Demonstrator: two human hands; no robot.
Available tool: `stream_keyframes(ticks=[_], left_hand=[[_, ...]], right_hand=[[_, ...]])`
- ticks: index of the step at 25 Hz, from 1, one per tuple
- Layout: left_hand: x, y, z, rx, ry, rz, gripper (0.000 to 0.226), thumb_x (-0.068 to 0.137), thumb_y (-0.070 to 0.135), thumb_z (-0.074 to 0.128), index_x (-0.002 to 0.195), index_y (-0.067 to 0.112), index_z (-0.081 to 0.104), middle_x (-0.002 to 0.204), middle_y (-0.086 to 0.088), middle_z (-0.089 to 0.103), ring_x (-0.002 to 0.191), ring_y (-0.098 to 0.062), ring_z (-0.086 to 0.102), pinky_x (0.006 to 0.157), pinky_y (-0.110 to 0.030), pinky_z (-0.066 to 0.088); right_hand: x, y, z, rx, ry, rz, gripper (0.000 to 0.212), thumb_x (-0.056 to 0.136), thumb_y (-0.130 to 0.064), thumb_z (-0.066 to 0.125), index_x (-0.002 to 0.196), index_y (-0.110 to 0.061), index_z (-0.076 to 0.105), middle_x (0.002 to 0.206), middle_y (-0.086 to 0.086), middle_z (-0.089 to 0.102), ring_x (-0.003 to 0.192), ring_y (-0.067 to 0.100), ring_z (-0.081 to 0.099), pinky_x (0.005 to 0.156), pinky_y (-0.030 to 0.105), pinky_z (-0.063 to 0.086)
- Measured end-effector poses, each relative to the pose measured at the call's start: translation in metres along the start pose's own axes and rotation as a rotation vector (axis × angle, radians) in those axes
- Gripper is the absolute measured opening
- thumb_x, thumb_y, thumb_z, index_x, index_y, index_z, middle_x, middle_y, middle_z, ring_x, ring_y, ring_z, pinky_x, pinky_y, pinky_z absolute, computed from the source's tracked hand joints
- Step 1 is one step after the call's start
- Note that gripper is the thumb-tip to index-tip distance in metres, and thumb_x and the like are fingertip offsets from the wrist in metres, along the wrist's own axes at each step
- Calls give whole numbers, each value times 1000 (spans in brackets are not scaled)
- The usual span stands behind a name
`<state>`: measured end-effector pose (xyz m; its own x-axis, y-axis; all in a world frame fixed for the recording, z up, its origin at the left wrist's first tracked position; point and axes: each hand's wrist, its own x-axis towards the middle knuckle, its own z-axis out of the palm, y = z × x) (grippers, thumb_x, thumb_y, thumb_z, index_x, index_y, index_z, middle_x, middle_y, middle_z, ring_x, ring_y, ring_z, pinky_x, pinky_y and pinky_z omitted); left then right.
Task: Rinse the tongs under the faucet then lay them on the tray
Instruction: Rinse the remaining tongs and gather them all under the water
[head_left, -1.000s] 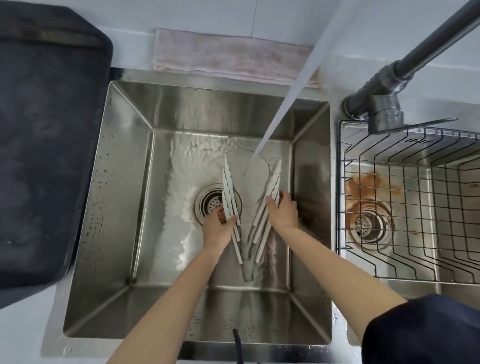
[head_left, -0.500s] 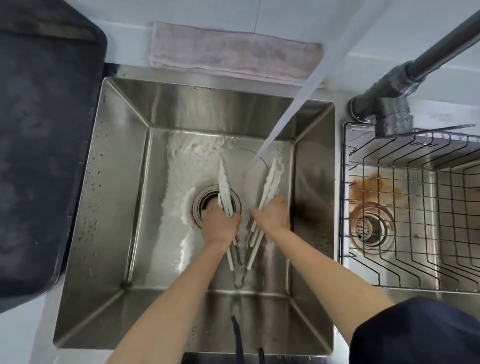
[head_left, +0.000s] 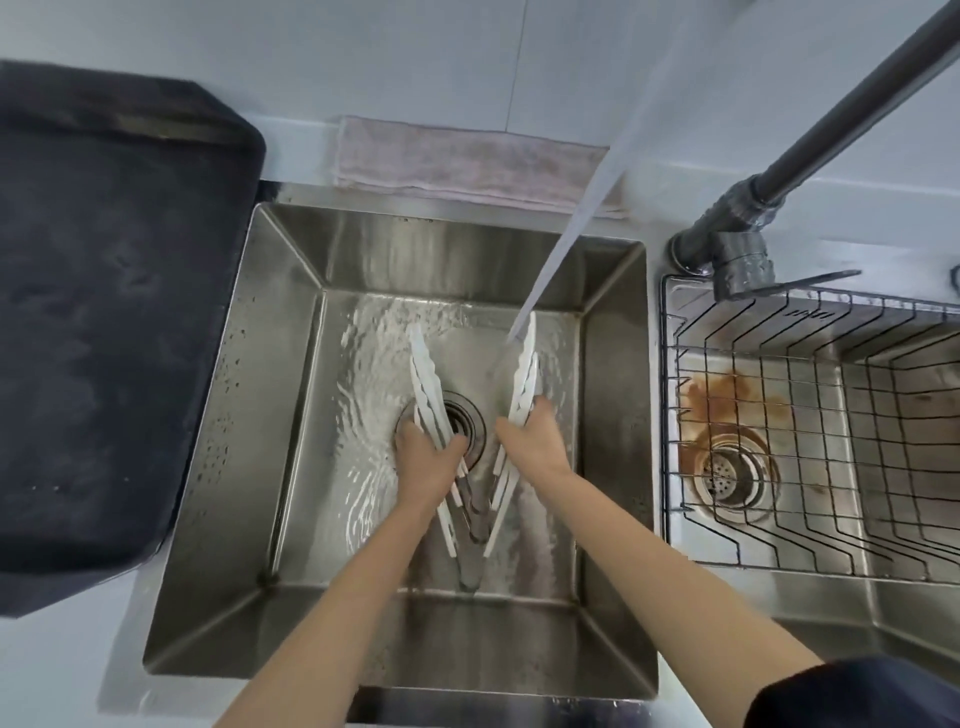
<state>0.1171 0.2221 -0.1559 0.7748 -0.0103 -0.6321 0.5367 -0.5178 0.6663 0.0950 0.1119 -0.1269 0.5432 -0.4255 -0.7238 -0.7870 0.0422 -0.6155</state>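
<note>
Inside the steel sink (head_left: 270, 415), my left hand (head_left: 427, 460) grips one set of white tongs (head_left: 423, 371), tips pointing away from me over the drain (head_left: 460, 418). My right hand (head_left: 535, 441) grips a second set of white tongs (head_left: 525, 374), tilted right. Together they form a V that meets near a metal hinge end (head_left: 470, 519). The water stream (head_left: 566, 223) from the dark faucet (head_left: 810, 140) lands on the tips of the right set. The dark tray (head_left: 104, 322) lies on the counter left of the sink.
A folded pinkish cloth (head_left: 467, 161) lies behind the sink against the wall. A black wire basket (head_left: 810, 415) sits in the second basin at the right, above a rust-stained drain (head_left: 724, 475). Water ripples across the sink floor.
Both sets of tongs have spread wider apart into a V, and the right set has moved under the stream. The view has shifted so the sink sits further right.
</note>
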Motion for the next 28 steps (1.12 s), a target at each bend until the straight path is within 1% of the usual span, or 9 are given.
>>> stream_keyframes(ticks=[3, 6, 10, 13, 15, 18, 22, 25, 28], left_hand=[[0, 23, -12, -90, -56, 34, 39, 79, 6, 53, 115, -7, 48, 91, -17, 58, 102, -37, 60, 77, -35, 48], [-8, 49, -26, -200, -117, 51, 33, 81, 10, 55, 113, 4, 56, 95, -12, 65, 97, -31, 63, 79, -33, 50], [-26, 75, -43, -406, -241, 95, 13, 84, 7, 56, 84, 20, 57, 72, -2, 59, 72, -19, 58, 87, -40, 47], [-32, 84, -53, -500, -274, 168, 11, 85, 9, 59, 86, 19, 56, 71, -1, 60, 69, -16, 58, 77, -32, 50], [-35, 91, -60, -584, -316, 209, 12, 87, 10, 59, 93, 20, 59, 71, 1, 66, 67, -11, 63, 65, -22, 53], [-36, 93, -70, -578, -384, 240, 23, 87, 9, 58, 104, 25, 59, 77, 7, 74, 73, -5, 70, 68, -17, 57], [-40, 86, -72, -570, -437, 191, 29, 86, -1, 56, 102, 22, 58, 100, -1, 70, 104, -21, 65, 91, -35, 51], [-45, 80, -69, -551, -451, 166, 22, 87, 8, 58, 101, 25, 58, 96, 1, 67, 99, -21, 64, 81, -32, 50], [-49, 79, -66, -567, -359, 199, 15, 86, 17, 60, 100, 21, 57, 66, 7, 64, 67, -12, 66, 66, -28, 53]], right_hand=[[-10, -19, -12, 13, -5, -111, 23, 85, -12, 52, 107, -9, 46, 81, 1, 53, 70, 16, 51, 51, 21, 37], [-23, -40, -24, 57, -1, -235, 11, 85, -13, 56, 87, -15, 45, 70, -4, 48, 61, 10, 47, 53, 19, 37], [-37, -62, -38, 82, -30, -340, 25, 83, -23, 62, 104, -12, 54, 84, 0, 61, 74, 13, 56, 67, 22, 45], [-44, -70, -41, 93, -52, -377, 59, 75, -46, 67, 122, -14, 52, 106, 0, 68, 97, 19, 63, 89, 32, 50], [-48, -73, -43, 175, -45, -390, 48, 79, -44, 66, 115, -13, 55, 90, -1, 69, 87, 16, 65, 86, 33, 52], [-54, -74, -45, 221, -74, -416, 28, 87, -36, 60, 105, -14, 56, 78, -3, 67, 74, 11, 63, 76, 26, 50], [-53, -64, -45, 191, -151, -423, 17, 88, -29, 60, 102, -22, 55, 93, 0, 66, 95, 16, 63, 93, 34, 47], [-55, -61, -42, 249, -118, -415, 6, 89, -28, 58, 92, -24, 55, 70, -1, 59, 68, 11, 58, 79, 28, 50], [-55, -69, -37, 237, -62, -392, 23, 88, -35, 59, 100, -15, 58, 61, -3, 56, 56, 8, 55, 57, 14, 48]])
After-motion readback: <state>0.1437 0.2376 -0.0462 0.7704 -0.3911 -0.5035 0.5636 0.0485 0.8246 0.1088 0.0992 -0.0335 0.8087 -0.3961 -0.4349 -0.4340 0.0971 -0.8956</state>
